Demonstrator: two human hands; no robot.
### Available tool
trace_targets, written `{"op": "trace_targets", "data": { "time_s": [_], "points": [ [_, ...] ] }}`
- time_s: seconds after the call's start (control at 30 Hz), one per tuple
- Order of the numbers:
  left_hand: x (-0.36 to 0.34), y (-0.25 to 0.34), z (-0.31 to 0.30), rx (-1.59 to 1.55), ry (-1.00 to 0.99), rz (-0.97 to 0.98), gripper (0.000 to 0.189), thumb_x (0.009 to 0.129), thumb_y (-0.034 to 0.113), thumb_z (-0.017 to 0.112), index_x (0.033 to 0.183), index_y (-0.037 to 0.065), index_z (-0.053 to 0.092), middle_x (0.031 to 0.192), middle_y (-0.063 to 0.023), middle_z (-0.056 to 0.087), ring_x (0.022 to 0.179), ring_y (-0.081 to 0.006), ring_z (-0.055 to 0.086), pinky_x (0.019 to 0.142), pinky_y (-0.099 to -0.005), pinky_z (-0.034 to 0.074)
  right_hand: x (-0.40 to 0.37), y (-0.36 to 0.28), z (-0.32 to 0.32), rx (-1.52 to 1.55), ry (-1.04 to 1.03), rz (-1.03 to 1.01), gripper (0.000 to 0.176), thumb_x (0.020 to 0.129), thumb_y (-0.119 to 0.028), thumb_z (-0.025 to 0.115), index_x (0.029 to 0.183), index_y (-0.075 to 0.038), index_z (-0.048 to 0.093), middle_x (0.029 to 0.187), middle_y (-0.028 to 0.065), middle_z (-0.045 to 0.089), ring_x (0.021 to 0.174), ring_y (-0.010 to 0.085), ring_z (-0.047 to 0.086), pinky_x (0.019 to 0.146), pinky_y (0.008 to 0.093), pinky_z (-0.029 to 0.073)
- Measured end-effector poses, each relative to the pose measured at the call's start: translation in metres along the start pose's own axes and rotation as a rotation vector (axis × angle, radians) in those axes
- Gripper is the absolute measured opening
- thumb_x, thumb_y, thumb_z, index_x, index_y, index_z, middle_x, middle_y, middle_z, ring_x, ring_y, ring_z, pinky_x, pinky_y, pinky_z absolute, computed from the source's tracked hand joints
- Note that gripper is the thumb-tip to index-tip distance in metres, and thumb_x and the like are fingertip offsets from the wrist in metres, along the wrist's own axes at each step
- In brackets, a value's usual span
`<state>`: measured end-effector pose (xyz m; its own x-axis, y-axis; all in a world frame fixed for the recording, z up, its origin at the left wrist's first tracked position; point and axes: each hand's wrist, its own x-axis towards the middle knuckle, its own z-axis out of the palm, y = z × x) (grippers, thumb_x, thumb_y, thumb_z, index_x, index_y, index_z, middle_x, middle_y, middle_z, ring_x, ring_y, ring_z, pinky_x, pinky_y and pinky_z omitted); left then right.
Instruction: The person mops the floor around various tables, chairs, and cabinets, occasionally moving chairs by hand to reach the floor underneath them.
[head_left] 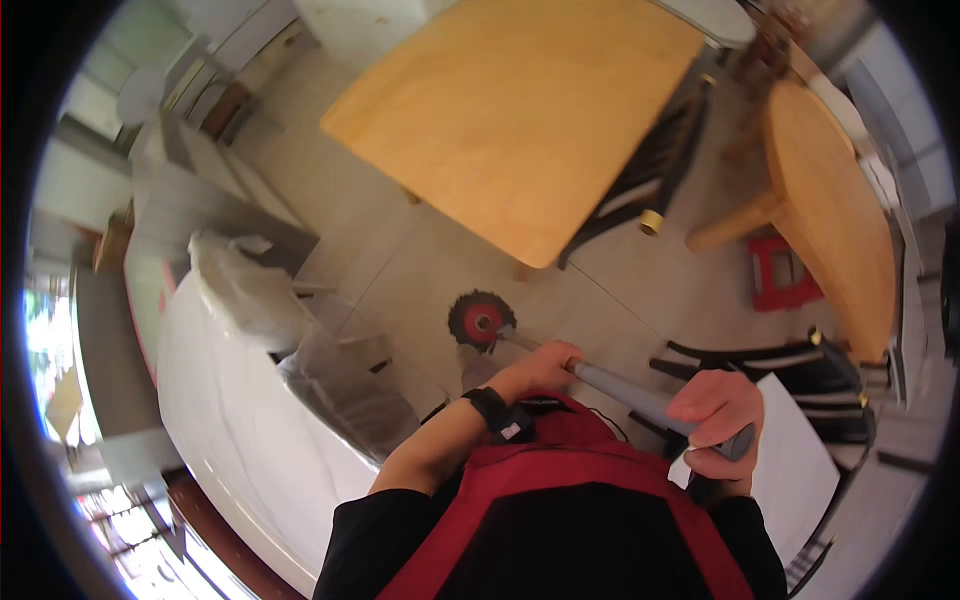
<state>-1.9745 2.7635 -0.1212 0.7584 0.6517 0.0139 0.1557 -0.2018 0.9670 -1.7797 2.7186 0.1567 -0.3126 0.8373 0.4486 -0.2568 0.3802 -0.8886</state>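
Observation:
A long grey pole (630, 391) runs from a round red brush head with dark bristles (482, 321) on the floor up to its thick end at the right. My left hand (548, 367) is wrapped round the pole's lower part, with a black band on that wrist. Near the pole's top end, my right hand (722, 412) grips it with bent fingers. The brush head lies on the pale tiled floor (400, 300), near the front corner of a wooden table (520, 110).
Black chairs (665, 160) stand beside the wooden table. At the right are a round-edged wooden table (825, 200) and a red stool (780, 275). A white table (250, 430) and plastic-covered chairs (245, 300) fill the left side.

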Motion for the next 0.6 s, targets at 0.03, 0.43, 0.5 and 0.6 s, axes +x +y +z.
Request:
{"op": "trace_targets", "data": {
  "time_s": [0.03, 0.43, 0.5, 0.6],
  "points": [
    [0.014, 0.011, 0.014, 0.003, -0.069, 0.006, 0.024, 0.063, 0.013, 0.072, 0.068, 0.003, 0.051, 0.058, -0.0121, 0.047, 0.053, -0.0255, 0.045, 0.049, -0.0364, 0.037, -0.01, -0.013, -0.01, -0.033, 0.062, -0.033, 0.027, 0.05, 0.005, 0.064, 0.076, -0.003, 0.065, 0.068, 0.0126, 0.06, 0.05, 0.0287, 0.053, 0.047, 0.0317, 0.04],
    [0.184, 0.035, 0.188, 0.156, -0.522, 0.384, 0.019, 0.063, 0.006, 0.065, 0.069, 0.006, 0.047, 0.061, -0.0093, 0.046, 0.057, -0.0287, 0.048, 0.05, -0.0362, 0.034, -0.176, -0.095, -0.08, -0.449, 0.384, -0.123, 0.026, 0.056, -0.004, 0.071, 0.079, -0.005, 0.059, 0.058, 0.0063, 0.049, 0.043, 0.021, 0.041, 0.039, 0.0312, 0.029],
    [0.208, 0.052, 0.199, 0.328, -0.556, 0.356, 0.02, 0.062, 0.009, 0.067, 0.068, 0.008, 0.048, 0.063, -0.0076, 0.05, 0.062, -0.0283, 0.052, 0.055, -0.037, 0.035, -0.222, -0.102, -0.079, -0.552, 0.606, -0.172, 0.028, 0.057, -0.012, 0.074, 0.081, -0.01, 0.059, 0.072, 0.0052, 0.055, 0.055, 0.0211, 0.049, 0.048, 0.0327, 0.038],
    [0.218, 0.129, 0.21, 0.468, -0.628, 0.353, 0.021, 0.063, 0.014, 0.07, 0.067, 0.01, 0.05, 0.068, -0.0054, 0.056, 0.067, -0.027, 0.056, 0.061, -0.0378, 0.038, -0.276, -0.123, -0.072, -0.582, 0.976, -0.388, 0.03, 0.055, -0.014, 0.076, 0.08, -0.012, 0.058, 0.074, 0.0028, 0.051, 0.057, 0.0192, 0.049, 0.05, 0.0322, 0.04]
  ]
}}
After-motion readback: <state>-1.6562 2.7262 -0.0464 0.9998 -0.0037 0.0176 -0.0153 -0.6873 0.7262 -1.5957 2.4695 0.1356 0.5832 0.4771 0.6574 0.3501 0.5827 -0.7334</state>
